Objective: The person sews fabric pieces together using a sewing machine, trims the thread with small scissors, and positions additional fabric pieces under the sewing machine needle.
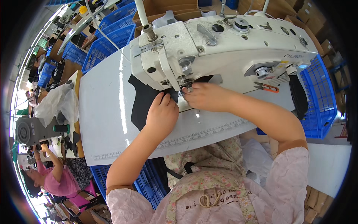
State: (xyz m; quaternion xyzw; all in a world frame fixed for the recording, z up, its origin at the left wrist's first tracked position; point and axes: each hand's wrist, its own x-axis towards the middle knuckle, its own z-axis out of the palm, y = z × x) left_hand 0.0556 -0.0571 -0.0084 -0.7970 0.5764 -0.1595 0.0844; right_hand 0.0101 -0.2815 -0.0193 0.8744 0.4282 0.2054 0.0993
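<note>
A white sewing machine (pixel 231 48) stands over a pale work table, its needle area just beyond my hands. Under its head lies a flat black fabric piece (pixel 141 106), partly hidden by the machine and my fingers. My left hand (pixel 163 112) is closed on the near edge of this fabric, left of the needle, fingers bent. Close against the presser foot, my right hand (pixel 205 97) has its fingers curled together at the fabric; their tips are partly hidden. More dark material shows behind the right hand.
Orange-handled thread snips (pixel 269 87) rest by the machine's base. Dark strips (pixel 297 97) hang near a blue crate (pixel 317 97) on the right. A ruler strip (pixel 175 140) runs along the table's near edge. At far left, another person (pixel 61 179) works at a second machine (pixel 33 131).
</note>
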